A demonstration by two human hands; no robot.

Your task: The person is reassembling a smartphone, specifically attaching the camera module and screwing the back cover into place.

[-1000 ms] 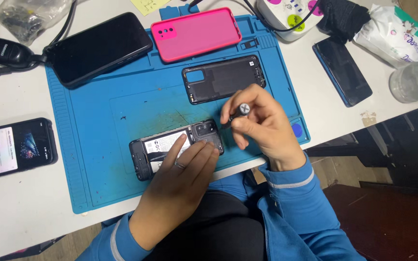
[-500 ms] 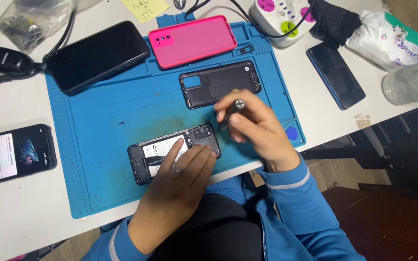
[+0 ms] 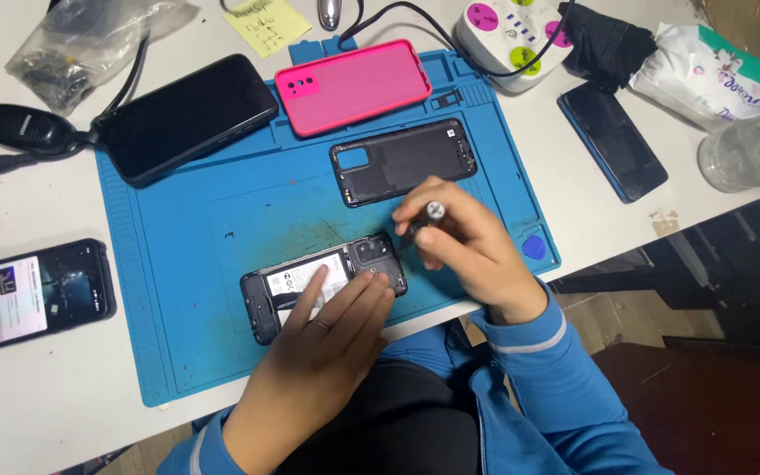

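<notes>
An opened phone with its back removed lies on a blue work mat. My left hand rests flat on it, fingers pressing on the battery area. My right hand grips a small screwdriver, its silver cap up and its tip down at the phone's camera end. The removed black back cover lies on the mat just beyond my right hand.
A pink phone case and a black phone sit at the mat's far edge. A lit phone lies left, a dark phone right, with a power strip, plastic bag, yellow note and blue pick.
My right hand with the screwdriver shifted slightly toward the phone's camera end. My left hand stays pressed on the phone.
</notes>
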